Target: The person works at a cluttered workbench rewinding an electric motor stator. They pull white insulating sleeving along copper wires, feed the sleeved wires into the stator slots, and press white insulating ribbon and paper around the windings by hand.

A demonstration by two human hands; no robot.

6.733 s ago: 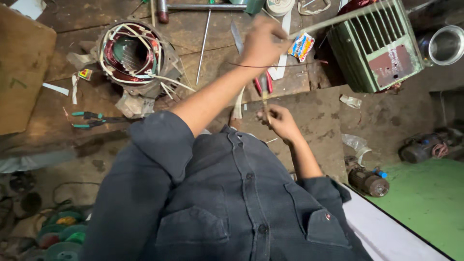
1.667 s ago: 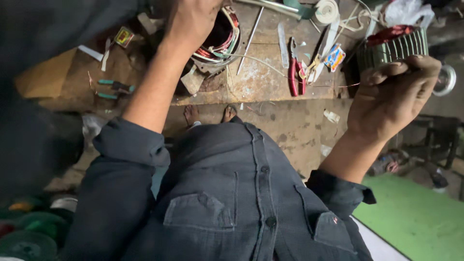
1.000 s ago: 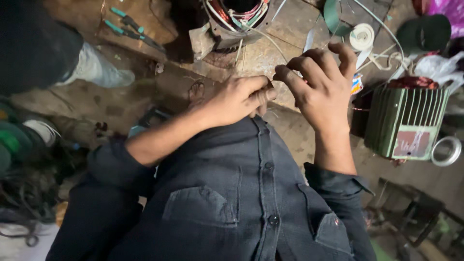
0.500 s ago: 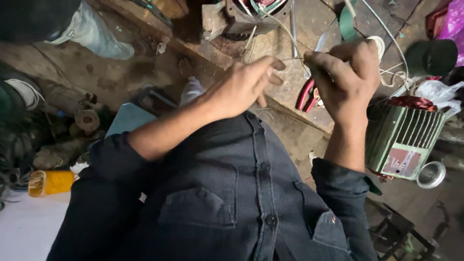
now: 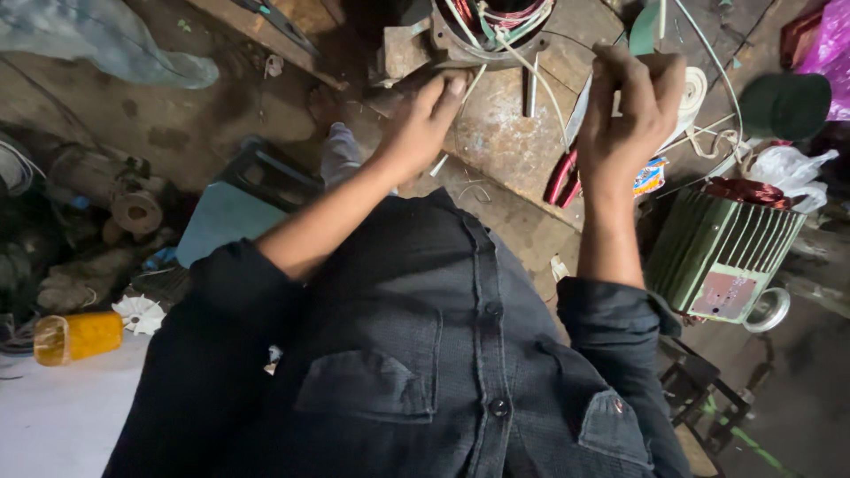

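Note:
My left hand (image 5: 423, 124) reaches out over the rusty metal bench (image 5: 496, 146), fingers stretched, tips touching a white strand at the base of the motor stator (image 5: 485, 26). The stator stands at the top centre, with copper windings and coloured leads showing in its bore. My right hand (image 5: 630, 102) is raised over the bench's right side, fingers curled tight; what lies inside the fist is hidden. Red-handled pliers (image 5: 561, 177) lie just below and left of that hand. A thin pale wire (image 5: 547, 102) runs from the stator toward the pliers.
A green finned motor (image 5: 730, 248) stands at the right, a white tape roll (image 5: 696, 87) and a dark cap (image 5: 784, 104) behind it. A blue stool (image 5: 226, 208), a white fan wheel (image 5: 140, 312), a yellow container (image 5: 76, 336) and old motor parts (image 5: 124, 208) are on the floor, left.
My hands were together over the bench edge half a second ago. They have parted: the left went forward to the stator, the right stayed raised. The view swung left.

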